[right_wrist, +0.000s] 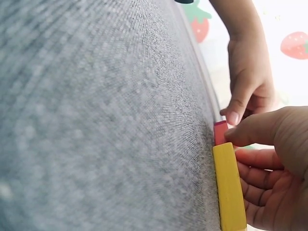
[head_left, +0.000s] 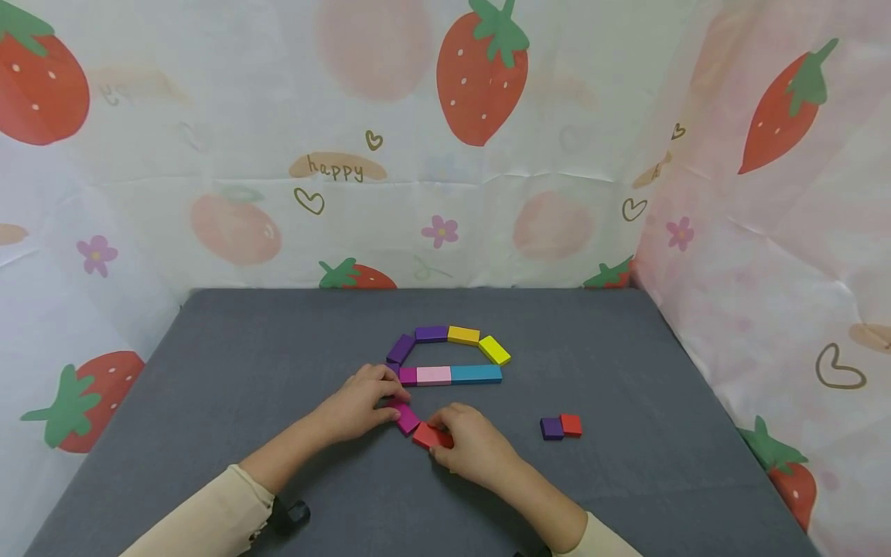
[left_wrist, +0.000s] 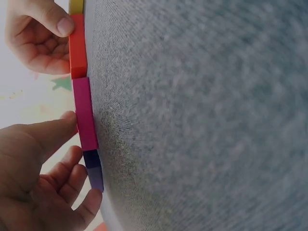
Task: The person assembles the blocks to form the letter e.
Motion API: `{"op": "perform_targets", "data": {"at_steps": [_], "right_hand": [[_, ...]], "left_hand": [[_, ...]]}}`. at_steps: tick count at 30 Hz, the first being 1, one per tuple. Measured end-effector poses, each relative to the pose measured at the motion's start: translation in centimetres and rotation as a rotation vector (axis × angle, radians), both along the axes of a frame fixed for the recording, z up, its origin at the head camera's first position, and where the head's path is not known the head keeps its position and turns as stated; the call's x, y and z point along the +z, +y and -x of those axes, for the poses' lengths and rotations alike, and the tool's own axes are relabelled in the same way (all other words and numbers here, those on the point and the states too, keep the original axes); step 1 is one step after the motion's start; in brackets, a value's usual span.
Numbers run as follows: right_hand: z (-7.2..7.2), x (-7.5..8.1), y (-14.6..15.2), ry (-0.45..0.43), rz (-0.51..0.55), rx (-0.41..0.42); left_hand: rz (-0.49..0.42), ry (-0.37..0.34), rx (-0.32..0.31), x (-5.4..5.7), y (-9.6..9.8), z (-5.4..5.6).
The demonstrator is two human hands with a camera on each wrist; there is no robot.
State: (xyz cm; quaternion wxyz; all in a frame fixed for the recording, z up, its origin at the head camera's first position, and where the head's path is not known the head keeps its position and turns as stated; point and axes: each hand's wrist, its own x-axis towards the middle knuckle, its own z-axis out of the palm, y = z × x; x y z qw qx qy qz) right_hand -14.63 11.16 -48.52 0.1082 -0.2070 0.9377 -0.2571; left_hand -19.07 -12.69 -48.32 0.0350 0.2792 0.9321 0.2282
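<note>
My left hand [head_left: 357, 404] pinches a magenta block [head_left: 407, 418] lying at a slant on the dark grey cloth. In the left wrist view, the thumb tip lies against its side, and the curled fingers are near a purple block [left_wrist: 95, 178]. My right hand [head_left: 473, 449] grips a red block [head_left: 427, 435] whose upper left end comes close to the magenta one. Beside that red block, a yellow block [right_wrist: 230, 187] shows in the right wrist view; the right hand hides it in the head view.
Behind the hands, a straight row of magenta, pink [head_left: 434, 376] and blue [head_left: 476, 374] blocks lies under an arch of purple [head_left: 431, 334], orange-yellow [head_left: 463, 335] and yellow [head_left: 495, 350] blocks. To the right, a small purple block [head_left: 552, 428] touches a red one [head_left: 571, 425]. Strawberry-print cloth surrounds the table.
</note>
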Motion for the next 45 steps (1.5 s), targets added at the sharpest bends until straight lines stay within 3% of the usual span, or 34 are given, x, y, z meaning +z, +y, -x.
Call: {"op": "perform_targets", "data": {"at_steps": [45], "right_hand": [[0.17, -0.10, 0.26, 0.020, 0.031, 0.043]], "left_hand": [[0.030, -0.008, 0.006, -0.05, 0.24, 0.33]]}}
